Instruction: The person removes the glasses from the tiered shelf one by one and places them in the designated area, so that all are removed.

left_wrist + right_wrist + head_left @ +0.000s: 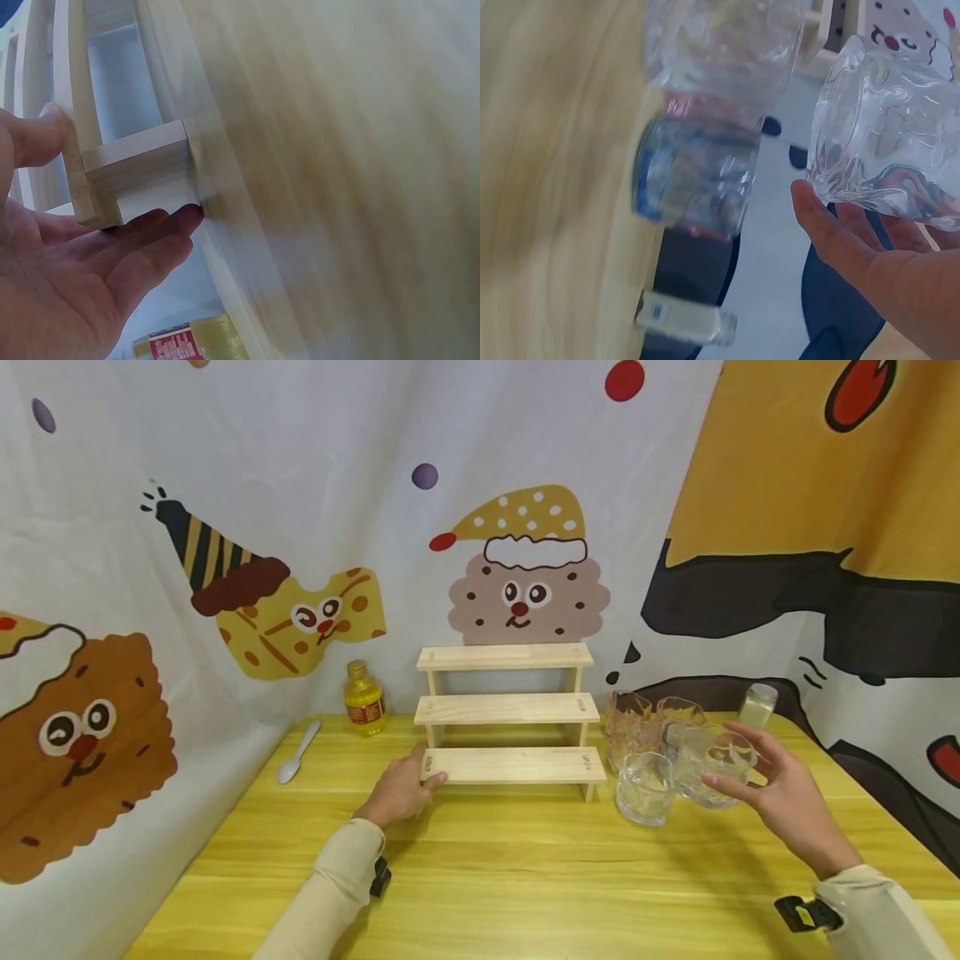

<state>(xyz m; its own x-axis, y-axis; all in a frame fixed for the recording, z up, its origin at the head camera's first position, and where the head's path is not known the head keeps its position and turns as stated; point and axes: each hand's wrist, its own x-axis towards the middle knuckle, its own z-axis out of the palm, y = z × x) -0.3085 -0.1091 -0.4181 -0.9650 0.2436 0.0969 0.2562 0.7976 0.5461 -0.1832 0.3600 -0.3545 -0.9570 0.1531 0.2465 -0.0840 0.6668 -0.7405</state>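
Note:
A three-step wooden stand [513, 710] is at the middle of the table's back. My left hand [401, 789] holds the left end of its lowest step; in the left wrist view the thumb lies on the plank [79, 97] and the fingers reach past its end, beside the leg. On the right, my right hand [780, 785] grips a clear drinking glass [892, 135] between thumb and fingers. A second clear glass [645, 789] stands just left of it. Behind these are pinkish glasses [628, 720], and a bluish one [697, 176] shows in the right wrist view.
A yellow bottle [365, 702] with a red label stands left of the stand. Farther left lies a pale spoon [300, 752]. A small lidded jar [757, 706] is at the back right. A printed cloth [337, 460] hangs behind the table [510, 877].

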